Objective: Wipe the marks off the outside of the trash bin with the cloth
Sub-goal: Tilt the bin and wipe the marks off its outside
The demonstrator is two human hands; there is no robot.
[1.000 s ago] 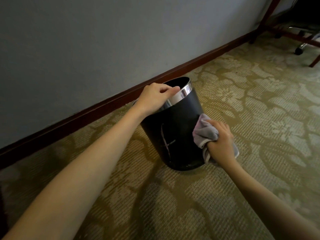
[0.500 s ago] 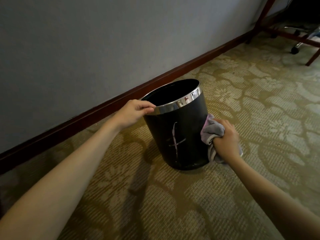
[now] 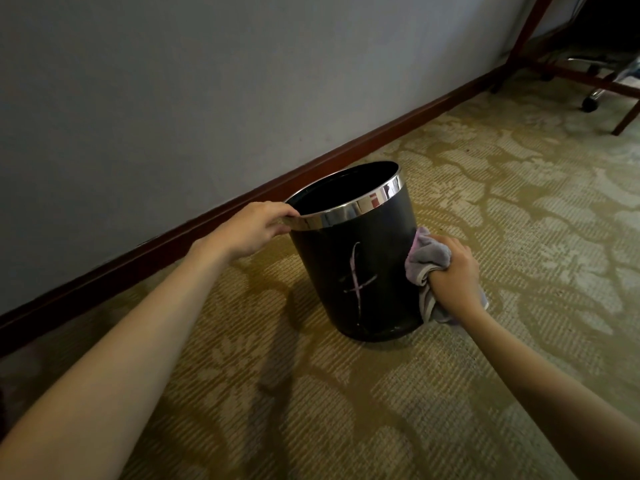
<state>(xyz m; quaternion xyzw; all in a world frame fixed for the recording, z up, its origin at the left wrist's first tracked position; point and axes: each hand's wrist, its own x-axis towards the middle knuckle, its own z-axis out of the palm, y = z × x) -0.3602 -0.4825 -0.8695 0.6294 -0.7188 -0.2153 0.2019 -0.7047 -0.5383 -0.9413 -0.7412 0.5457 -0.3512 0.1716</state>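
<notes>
Carpet (image 3: pixel 346 410) and wall (image 3: pixel 173 81) with wooden baseboard (image 3: pixel 381 133) behind; desk legs and a chair caster far right. Trash bin (image 3: pixel 356 271) stands upright on the carpet near the baseboard. Over the last second it's been rotated: the pink cross-shaped mark (image 3: pixel 356 282) has swung from the left part of the side to roughly front-centre, facing the camera. Left hand (image 3: pixel 252 230) slid from the top of the chrome rim (image 3: pixel 349 211) to its left edge, fingers curled over it, holding the bin. Right hand (image 3: pixel 453 275) grips the bunched cloth (image 3: pixel 427 258), pressed against the bin's right side; actual contact patch is hidden, so probably touching. Mark is still unwiped, but now exposed. My read: rotation was setup, next stroke should sweep left across it.
</notes>
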